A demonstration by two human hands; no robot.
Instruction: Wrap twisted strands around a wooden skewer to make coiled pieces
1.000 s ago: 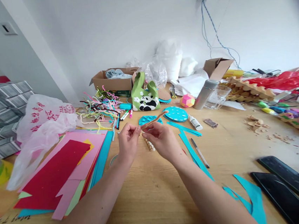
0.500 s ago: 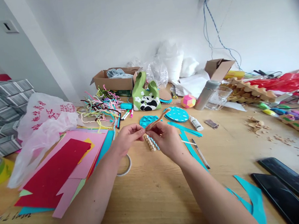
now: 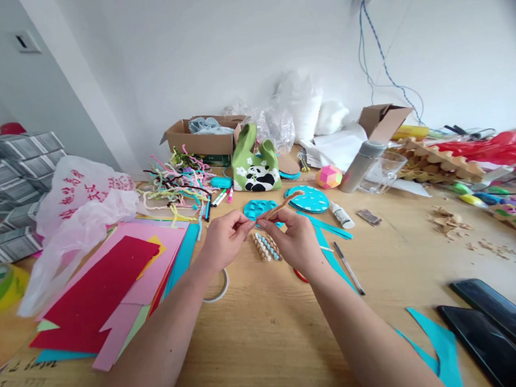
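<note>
Both my hands are raised over the middle of the table, close together. My left hand [image 3: 226,239] pinches one end of a light brown pipe cleaner [image 3: 291,200] between thumb and fingertips. My right hand [image 3: 296,238] grips the same pipe cleaner a little further along, and its free end sticks out up and to the right. Below the hands lie short bead-like rows [image 3: 263,248] in tan, white and light blue. Behind the fingers is a blue palette with round wells [image 3: 257,208], partly covered. A red curved piece [image 3: 300,275] shows beside my right wrist.
Coloured sheets [image 3: 107,287] and a tape roll [image 3: 221,287] lie left. Tangled pipe cleaners [image 3: 179,183], a green panda bag [image 3: 255,166] and a cardboard box [image 3: 202,139] stand behind. Rightward are a dotted blue disc [image 3: 308,199], glue bottle [image 3: 342,216], pen [image 3: 348,269] and phones [image 3: 486,342].
The view has turned slightly left, so the scene sits further right. My hands keep hold of the pipe cleaner, and its free end points lower. More of the bead-like rows shows.
</note>
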